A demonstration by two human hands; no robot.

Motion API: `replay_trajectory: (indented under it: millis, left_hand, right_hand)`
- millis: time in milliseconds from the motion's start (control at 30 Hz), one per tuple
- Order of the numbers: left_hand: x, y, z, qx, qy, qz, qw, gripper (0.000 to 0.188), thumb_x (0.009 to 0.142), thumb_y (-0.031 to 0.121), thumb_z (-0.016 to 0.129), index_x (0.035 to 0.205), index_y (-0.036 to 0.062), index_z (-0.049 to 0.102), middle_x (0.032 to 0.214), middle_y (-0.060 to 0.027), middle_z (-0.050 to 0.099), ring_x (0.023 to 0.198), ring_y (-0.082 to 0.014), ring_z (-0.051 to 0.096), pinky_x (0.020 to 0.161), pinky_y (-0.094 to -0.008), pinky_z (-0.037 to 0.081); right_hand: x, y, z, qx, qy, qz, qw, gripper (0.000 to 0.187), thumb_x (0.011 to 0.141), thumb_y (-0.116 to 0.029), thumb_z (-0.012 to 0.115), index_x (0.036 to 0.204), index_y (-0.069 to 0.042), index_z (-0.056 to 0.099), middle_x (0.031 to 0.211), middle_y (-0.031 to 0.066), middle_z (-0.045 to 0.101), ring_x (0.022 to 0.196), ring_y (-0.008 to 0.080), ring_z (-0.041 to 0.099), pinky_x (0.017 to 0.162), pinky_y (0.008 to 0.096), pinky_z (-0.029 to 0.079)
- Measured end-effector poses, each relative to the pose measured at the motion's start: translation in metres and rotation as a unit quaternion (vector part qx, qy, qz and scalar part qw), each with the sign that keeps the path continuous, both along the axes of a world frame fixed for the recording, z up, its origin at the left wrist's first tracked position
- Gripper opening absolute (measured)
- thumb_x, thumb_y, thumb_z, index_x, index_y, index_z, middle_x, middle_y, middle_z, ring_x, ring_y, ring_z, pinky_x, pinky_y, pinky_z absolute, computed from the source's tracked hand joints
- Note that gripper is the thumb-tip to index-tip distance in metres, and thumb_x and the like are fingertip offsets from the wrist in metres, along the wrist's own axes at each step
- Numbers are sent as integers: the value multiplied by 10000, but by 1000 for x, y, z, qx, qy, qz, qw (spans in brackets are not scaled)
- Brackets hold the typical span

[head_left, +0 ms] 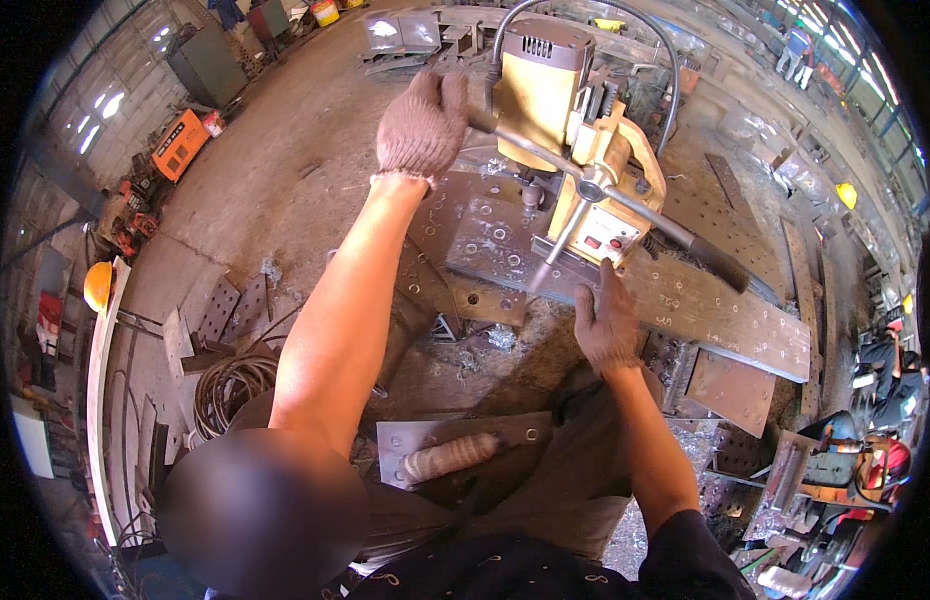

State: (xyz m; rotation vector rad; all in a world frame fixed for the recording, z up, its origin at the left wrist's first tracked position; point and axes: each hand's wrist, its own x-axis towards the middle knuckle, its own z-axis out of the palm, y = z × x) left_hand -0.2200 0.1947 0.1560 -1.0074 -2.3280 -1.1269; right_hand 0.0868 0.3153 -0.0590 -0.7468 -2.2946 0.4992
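Note:
A yellow magnetic drill (pixel 540 100) stands on a long steel plate (pixel 725 310) with drilled and marked holes. My left hand (pixel 422 125), in a brown knitted glove, is closed around the end of one spoke of its feed handle (pixel 592 188). Another spoke with a dark grip points to the lower right. My right hand (pixel 607 325), gloved too, is below the control panel (pixel 607 235). Its index finger reaches up to the panel's lower edge, near the red switches, and the thumb stands apart; nothing is held in it. Whether the fingertip presses anything is unclear.
Metal shavings (pixel 500 336) lie near the plate. A cylindrical wrapped roll (pixel 451 458) rests on a small plate close to my legs. Coiled hose (pixel 235 390) is at the left, and an orange machine (pixel 180 145) stands farther off. Other people (pixel 793 55) are in the background.

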Motion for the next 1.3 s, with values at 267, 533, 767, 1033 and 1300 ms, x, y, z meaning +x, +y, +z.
replay_trajectory:
  millis: [267,533,767,1033,1300]
  left_hand:
    - [-4,-28,-52,-58,-36,16,998,530,1099,529,590,1344,74,709,1232,-226,781,1187,-445,732,1019,-527,567]
    - [37,-27,-55,-32,-130,-48,990,471,1096,474,595,1334,85,711,1248,-244,771,1212,-465,719,1036,-518,559]
    - [47,-24,-92,-45,-169,-67,982,464,1100,470,581,1309,75,707,1182,-236,778,1140,-471,737,983,-522,570]
    - [77,-13,-135,-102,-270,-123,949,462,1079,476,613,1182,42,735,1076,-250,771,1045,-464,746,919,-524,570]
    - [127,23,-210,-162,-314,-210,912,496,1060,467,647,1168,-4,757,1121,-273,781,1100,-462,752,959,-523,576]
  right_hand:
    - [28,30,-2,33,-30,-96,994,491,1133,-416,594,1537,-139,625,1255,255,758,1104,478,754,918,547,612]
    - [60,60,92,130,-195,-75,969,417,1093,-373,672,1475,-204,680,1040,191,786,887,425,785,741,540,613]
    - [64,70,113,131,-243,-44,960,430,1108,-419,626,1501,-247,616,1049,209,775,870,459,774,732,591,611]
    - [54,52,123,125,-245,-80,958,395,1118,-420,608,1466,-242,662,1055,203,780,899,450,780,773,577,611]
    - [48,50,133,80,-277,-101,952,407,1131,-442,561,1486,-255,633,1110,207,780,955,469,782,809,614,611]
